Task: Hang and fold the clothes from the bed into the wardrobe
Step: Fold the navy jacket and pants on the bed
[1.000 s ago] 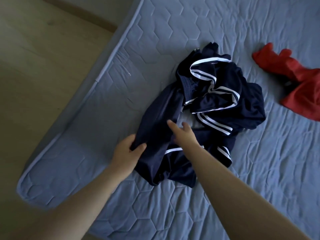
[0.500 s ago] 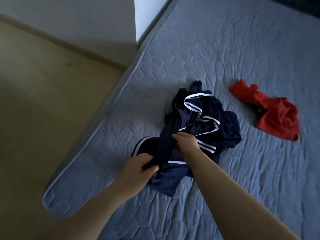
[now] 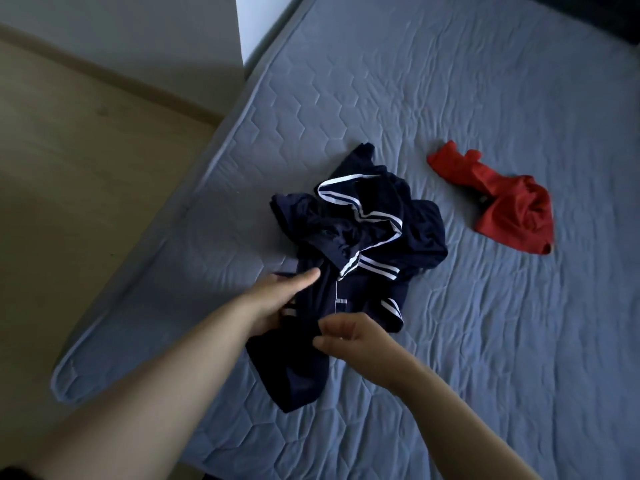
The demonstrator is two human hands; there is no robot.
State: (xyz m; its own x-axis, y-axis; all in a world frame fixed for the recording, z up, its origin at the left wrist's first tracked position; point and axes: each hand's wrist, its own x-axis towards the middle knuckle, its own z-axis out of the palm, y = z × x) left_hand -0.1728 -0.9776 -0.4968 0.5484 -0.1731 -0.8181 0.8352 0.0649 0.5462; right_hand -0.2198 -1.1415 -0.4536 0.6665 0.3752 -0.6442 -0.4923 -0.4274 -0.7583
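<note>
I see my left hand (image 3: pixel 273 299) gripping the navy top (image 3: pixel 367 237) with its thumb laid over the cloth, my right hand (image 3: pixel 353 341) pinching a fold; the top lies crumpled near the mattress (image 3: pixel 381 98) edge, the red garment (image 3: pixel 502 206) further in

The quilted bed (image 3: pixel 450 81) carries a crumpled navy garment (image 3: pixel 415 230) and, seemingly, red shorts (image 3: pixel 512 209).

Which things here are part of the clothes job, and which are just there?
Job: navy striped garment, gripped by left hand and right hand; red garment; bed beneath both.
Not the job: wooden floor; wall.
</note>
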